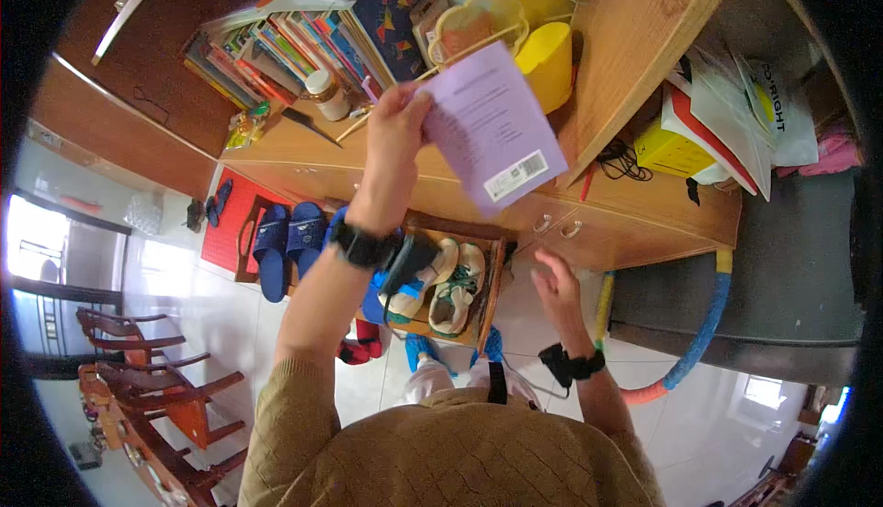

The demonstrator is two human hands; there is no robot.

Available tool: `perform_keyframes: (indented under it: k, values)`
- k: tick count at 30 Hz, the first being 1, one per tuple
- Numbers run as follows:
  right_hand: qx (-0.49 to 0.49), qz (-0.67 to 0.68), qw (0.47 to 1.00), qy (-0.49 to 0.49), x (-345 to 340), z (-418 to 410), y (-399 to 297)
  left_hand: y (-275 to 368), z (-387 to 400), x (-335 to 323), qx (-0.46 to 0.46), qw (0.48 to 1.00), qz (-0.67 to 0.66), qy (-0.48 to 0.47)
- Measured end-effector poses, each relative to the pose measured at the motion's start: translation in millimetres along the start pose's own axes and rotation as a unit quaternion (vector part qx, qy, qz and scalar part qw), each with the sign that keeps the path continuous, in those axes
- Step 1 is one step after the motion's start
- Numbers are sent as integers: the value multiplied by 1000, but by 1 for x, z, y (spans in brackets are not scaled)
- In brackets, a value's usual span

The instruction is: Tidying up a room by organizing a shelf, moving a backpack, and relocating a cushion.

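My left hand (394, 131) grips the left edge of a thin purple booklet (476, 103), holding it up in front of a wooden shelf unit. Its visible side bears printed lines and a white barcode label (515, 176). My right hand (557, 293) hangs lower, in front of the cabinet doors (593, 231), with its fingers apart and nothing in it. Behind the booklet, a yellow bin (552, 65) is partly covered. A row of upright books (303, 44) stands on the shelf to the left, with a white-lidded jar (327, 95) in front of them.
Below, a wooden rack carries white-and-green sneakers (457, 293) and blue slippers (274, 252). A black comb (309, 126) lies on the shelf. Papers and a yellow box (669, 145) fill the right compartment. A coloured hoop (703, 334) stands at right; wooden chairs (159, 390) at left.
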State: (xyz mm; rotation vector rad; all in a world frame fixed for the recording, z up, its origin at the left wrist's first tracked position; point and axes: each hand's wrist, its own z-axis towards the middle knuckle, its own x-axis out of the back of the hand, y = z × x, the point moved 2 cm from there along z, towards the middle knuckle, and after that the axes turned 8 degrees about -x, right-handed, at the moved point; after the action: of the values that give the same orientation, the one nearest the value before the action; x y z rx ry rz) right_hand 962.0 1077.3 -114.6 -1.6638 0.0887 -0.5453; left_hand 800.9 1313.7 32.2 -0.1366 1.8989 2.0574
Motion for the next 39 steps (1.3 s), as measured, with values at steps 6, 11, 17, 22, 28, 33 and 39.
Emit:
perform_keyframes:
  k: [6,11,17,22,28,33,39]
  values:
    - [-148,-73,986,-17,17,-53,39,-61,92,-17,-279,926,253,-3]
    - [-130,-84,988,-26,22,-63,57,-126,-11,-51,-343,732,574,-131]
    - [-113,-103,985,-81,10,-52,29,-148,6,-57,-287,694,644,-147]
    - [-26,-34,994,-99,-7,-24,-6,-150,40,-54,-258,741,606,-131]
    - [101,-149,980,-87,-23,30,-56,-133,27,-31,-441,739,500,-96]
    - [219,-308,925,-36,-43,99,-73,-85,-57,7,-354,837,415,-35]
    - [204,-425,882,-11,-97,126,-75,-89,-50,91,-372,777,494,-118]
